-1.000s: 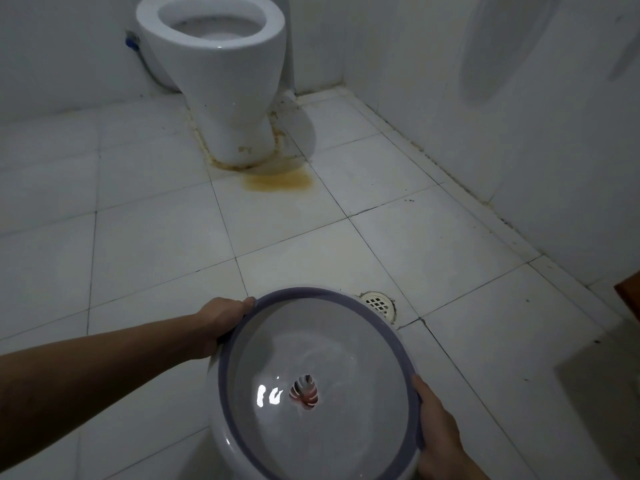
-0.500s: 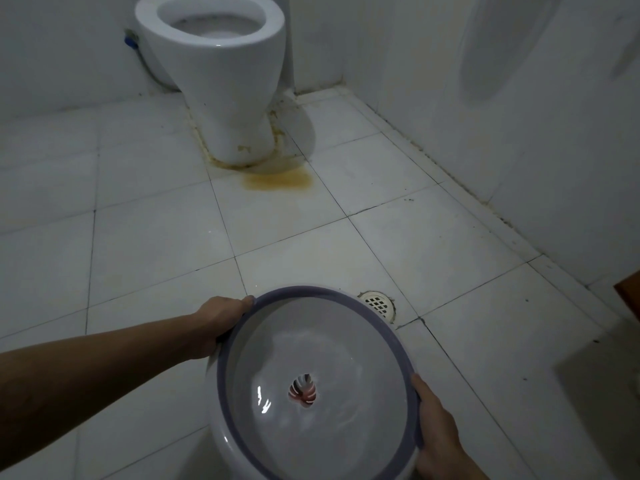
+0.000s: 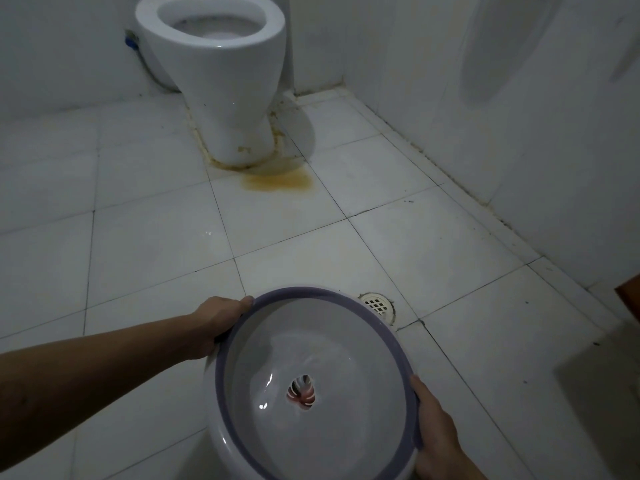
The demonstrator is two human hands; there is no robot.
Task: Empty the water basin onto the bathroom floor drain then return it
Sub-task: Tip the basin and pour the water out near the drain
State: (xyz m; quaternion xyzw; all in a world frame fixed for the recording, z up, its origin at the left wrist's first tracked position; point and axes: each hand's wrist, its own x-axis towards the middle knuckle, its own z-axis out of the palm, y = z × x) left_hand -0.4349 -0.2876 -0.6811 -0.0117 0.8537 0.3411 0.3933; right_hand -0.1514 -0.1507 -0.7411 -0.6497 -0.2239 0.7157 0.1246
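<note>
A round white water basin with a purple-grey rim is held above the tiled floor at the bottom centre. Water lies in it, rippling over a small red leaf mark on its bottom. My left hand grips the rim on its left side. My right hand grips the rim at its lower right. The round white floor drain sits in the tiles just beyond the basin's far right edge, partly hidden by the rim.
A white toilet stands at the back, with a brown stain on the floor before it. White tiled walls close the back and right side. A brown wooden edge shows at the far right.
The basin and both hands have stayed almost still. The water's ripples and glints have shifted inside the basin.
</note>
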